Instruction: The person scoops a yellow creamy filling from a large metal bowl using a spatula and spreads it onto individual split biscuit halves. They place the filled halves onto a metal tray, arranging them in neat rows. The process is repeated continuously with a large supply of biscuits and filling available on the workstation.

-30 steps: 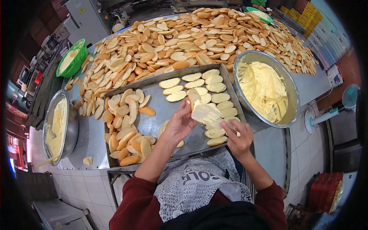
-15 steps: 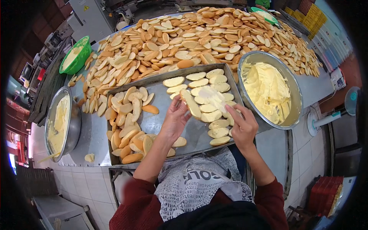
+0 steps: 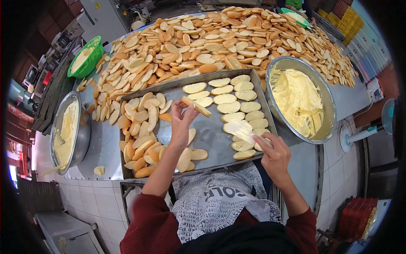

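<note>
Between the fingers of my left hand (image 3: 182, 122) is an oval bread slice (image 3: 198, 108), tilted above the middle of a metal baking tray (image 3: 211, 163). My right hand (image 3: 275, 154) grips a spatula (image 3: 242, 131) whose pale blade is coated with cream. The blade hovers over or touches the coated bread slices (image 3: 226, 98) lined up in columns on the tray's right side; which of the two I cannot tell. Loose plain slices (image 3: 144, 148) are heaped on the tray's left side, partly behind my left forearm.
A big heap of bread slices (image 3: 203, 46) covers the table beyond the tray. Steel bowls of yellow cream stand right (image 3: 298, 99) and left (image 3: 65, 137). Green basins (image 3: 86, 57) sit at the far left and far right (image 3: 294, 17). A fan (image 3: 359, 133) stands at right.
My left hand has moved left and up with the bread slice, away from the spatula. My right hand has shifted slightly right and down, and the spatula blade is now lower, over the coated slices.
</note>
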A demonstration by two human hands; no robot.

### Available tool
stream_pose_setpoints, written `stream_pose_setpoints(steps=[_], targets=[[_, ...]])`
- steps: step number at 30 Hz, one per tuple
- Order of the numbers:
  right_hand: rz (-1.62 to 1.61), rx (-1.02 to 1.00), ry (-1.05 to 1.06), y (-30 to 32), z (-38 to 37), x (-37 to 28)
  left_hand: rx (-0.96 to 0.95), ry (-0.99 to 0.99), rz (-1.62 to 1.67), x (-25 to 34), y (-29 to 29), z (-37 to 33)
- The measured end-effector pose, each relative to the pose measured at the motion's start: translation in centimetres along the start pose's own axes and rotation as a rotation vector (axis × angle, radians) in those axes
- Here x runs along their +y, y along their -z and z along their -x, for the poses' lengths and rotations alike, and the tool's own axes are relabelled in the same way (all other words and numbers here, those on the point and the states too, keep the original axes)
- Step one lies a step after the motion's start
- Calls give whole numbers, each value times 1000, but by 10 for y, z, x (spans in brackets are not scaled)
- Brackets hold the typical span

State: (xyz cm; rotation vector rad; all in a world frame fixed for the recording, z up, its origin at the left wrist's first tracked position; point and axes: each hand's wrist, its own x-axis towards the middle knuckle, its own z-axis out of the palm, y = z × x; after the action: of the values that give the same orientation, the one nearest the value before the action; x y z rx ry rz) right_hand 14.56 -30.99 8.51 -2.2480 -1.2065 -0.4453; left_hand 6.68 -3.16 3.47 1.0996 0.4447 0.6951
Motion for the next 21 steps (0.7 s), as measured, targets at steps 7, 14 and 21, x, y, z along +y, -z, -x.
stream_pose_setpoints(steps=[7, 14, 21], targets=[[-159, 133, -263, -6, 20, 14, -130, 96, -477, -50, 65, -20], [-248, 167, -384, -9, 31, 16, -250, -226, -1240, -47, 71, -37], [-288, 144, -379, -15, 29, 8, -83, -373, -1243, -69, 53, -45]])
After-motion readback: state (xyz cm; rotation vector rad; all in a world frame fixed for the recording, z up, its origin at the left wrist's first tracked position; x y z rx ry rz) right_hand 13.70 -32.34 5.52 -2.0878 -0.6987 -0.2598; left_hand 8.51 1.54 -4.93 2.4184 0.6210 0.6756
